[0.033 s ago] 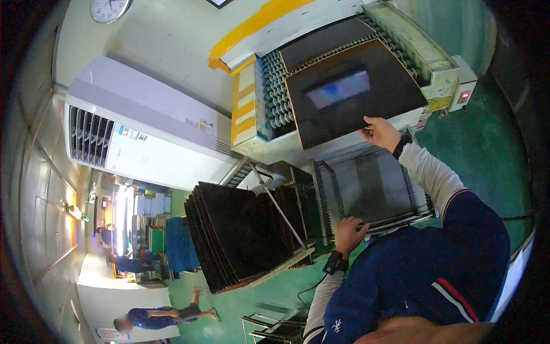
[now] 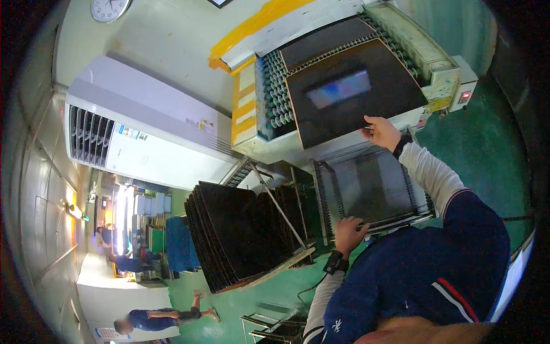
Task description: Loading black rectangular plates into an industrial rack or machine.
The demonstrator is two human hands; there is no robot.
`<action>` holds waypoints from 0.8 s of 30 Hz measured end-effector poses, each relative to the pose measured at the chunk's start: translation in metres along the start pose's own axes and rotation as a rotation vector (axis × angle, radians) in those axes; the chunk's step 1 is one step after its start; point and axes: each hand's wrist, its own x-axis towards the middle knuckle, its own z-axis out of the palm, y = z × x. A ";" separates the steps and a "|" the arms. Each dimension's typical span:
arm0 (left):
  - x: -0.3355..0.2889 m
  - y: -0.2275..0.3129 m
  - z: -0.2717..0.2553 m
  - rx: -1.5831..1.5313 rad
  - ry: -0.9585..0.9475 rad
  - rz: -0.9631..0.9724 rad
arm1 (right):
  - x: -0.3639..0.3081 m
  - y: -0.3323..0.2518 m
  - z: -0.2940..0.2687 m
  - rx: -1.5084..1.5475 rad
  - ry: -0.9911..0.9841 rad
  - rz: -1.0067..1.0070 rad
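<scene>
A flat dark panel (image 2: pixel 349 114) with a thin light edge lies on the roller conveyor (image 2: pixel 276 103). A bright reflection shows on its glossy face. My right hand (image 2: pixel 384 135) is at the panel's near edge, thumb and fingers closed on the rim; the fingers underneath are partly hidden. Below the conveyor stands a metal slotted rack (image 2: pixel 372 186) with a greyish sheet surface inside. My left hand (image 2: pixel 348 234) rests at the rack's near rail, fingers loosely stretched and holding nothing visible.
A second dark panel (image 2: pixel 326 43) lies farther along the rollers. Left of the rack, several dark boards (image 2: pixel 229 235) lean upright on a stand with a metal bar. A white air conditioner (image 2: pixel 160 126) stands beside the conveyor. A person (image 2: pixel 157 318) is on the green floor at lower left.
</scene>
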 end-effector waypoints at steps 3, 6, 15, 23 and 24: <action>0.002 0.001 -0.002 0.007 0.011 0.018 | 0.005 0.002 0.003 -0.007 0.067 -0.065; 0.002 -0.003 -0.002 -0.058 0.028 0.021 | 0.004 0.003 0.009 -0.026 0.035 -0.053; 0.005 -0.002 -0.010 -0.025 -0.108 -0.064 | 0.015 -0.005 0.006 -0.026 0.044 0.032; 0.000 -0.002 -0.004 -0.040 -0.022 -0.071 | 0.033 -0.015 -0.001 -0.208 0.020 0.042; -0.001 -0.005 0.000 -0.052 -0.020 -0.070 | 0.031 -0.018 0.002 -0.222 0.037 0.050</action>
